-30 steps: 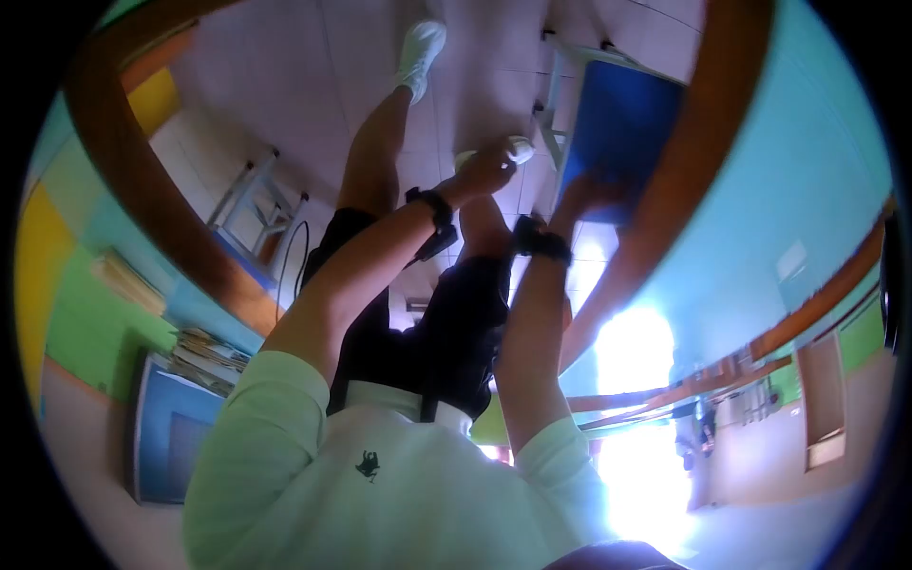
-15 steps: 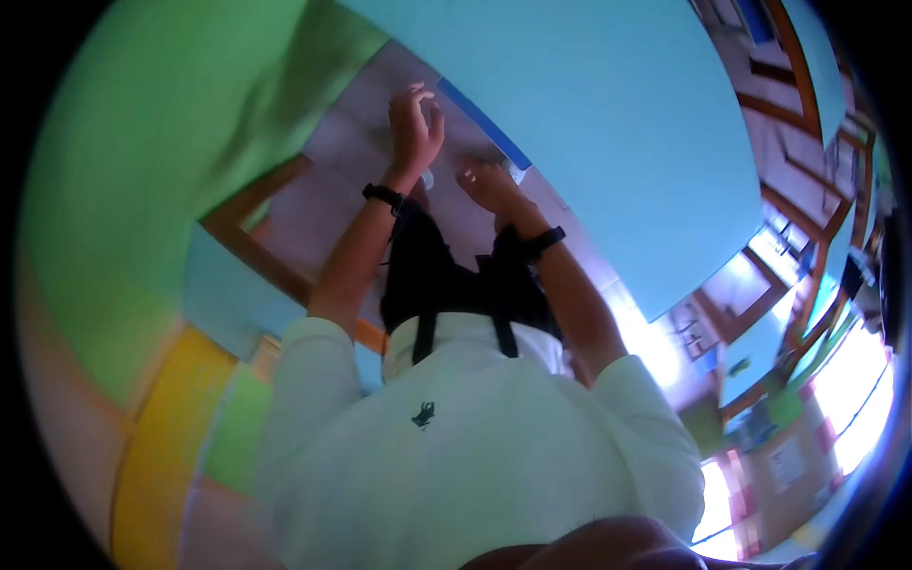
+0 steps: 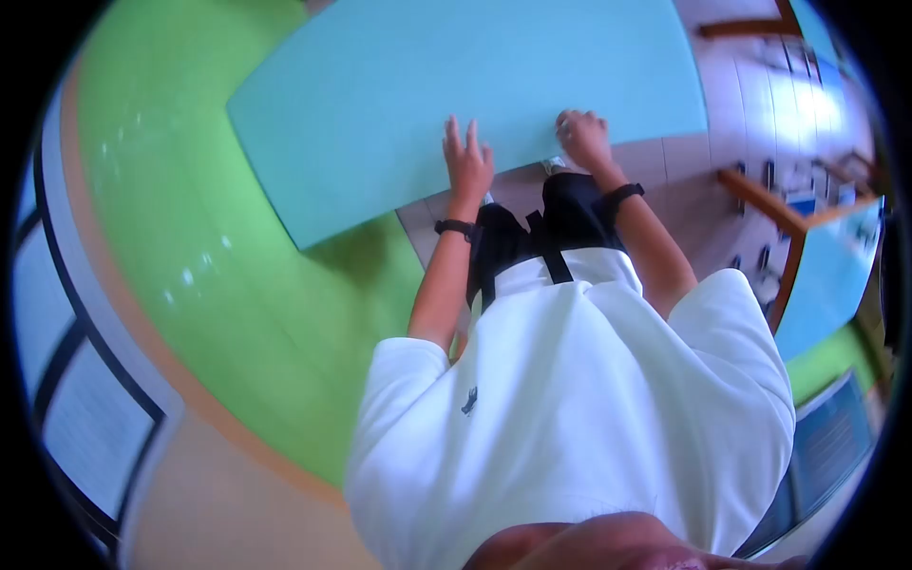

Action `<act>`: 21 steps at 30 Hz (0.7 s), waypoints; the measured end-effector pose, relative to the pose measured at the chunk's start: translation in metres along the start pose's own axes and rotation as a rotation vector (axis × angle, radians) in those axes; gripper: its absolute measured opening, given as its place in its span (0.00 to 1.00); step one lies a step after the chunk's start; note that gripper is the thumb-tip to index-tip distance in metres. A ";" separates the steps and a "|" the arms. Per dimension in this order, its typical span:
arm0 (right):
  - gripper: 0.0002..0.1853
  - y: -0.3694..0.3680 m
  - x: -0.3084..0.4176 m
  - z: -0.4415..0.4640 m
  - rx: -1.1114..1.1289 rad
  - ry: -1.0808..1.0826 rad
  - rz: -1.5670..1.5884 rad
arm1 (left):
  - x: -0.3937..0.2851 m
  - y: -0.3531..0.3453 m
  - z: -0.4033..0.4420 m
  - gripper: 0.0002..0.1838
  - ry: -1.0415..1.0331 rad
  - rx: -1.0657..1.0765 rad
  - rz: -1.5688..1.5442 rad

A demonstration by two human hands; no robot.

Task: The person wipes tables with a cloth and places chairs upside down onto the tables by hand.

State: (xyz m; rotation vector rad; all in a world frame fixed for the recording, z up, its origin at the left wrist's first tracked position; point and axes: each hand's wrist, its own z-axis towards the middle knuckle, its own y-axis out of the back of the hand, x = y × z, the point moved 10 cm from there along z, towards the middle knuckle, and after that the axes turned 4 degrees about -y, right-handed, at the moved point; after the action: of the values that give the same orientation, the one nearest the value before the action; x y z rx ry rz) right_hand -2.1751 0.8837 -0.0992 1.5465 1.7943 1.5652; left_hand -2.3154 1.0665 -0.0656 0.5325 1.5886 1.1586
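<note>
A light blue table top (image 3: 456,66) spreads out in front of my body. At its near edge is my left hand (image 3: 468,169), fingers apart and pointing forward, holding nothing. My right hand (image 3: 584,141) is over the same edge, further right, with its fingers curled; whether anything small is inside them cannot be made out. Both wrists wear black bands. My white shirt (image 3: 589,380) and dark trousers (image 3: 579,204) show below the hands.
To the left runs a green wall (image 3: 209,313) with framed panels (image 3: 100,427) beyond it. Another blue-topped table (image 3: 826,275) with a wooden frame stands at the right, near stools on the tiled floor (image 3: 750,104).
The view has turned from the gap between tables to a single blue table. My hands have moved from over the floor to the table's near edge.
</note>
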 end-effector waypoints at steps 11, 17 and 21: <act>0.15 -0.072 -0.164 -0.261 -0.294 -1.180 0.465 | -0.107 -0.086 0.030 0.37 -0.878 0.408 0.100; 0.12 -0.237 -0.028 -0.418 -0.424 -1.272 0.923 | -0.116 -0.082 0.029 0.45 -0.992 0.405 0.294; 0.11 -0.342 0.039 -0.505 -0.457 -1.483 1.075 | -0.112 -0.110 0.007 0.51 -1.007 0.401 0.393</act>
State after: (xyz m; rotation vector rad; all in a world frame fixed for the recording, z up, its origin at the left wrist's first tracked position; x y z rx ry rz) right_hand -2.7545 0.7138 -0.1897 2.3975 -0.2194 0.4405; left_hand -2.2461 0.9322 -0.1078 1.4691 0.8207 0.6233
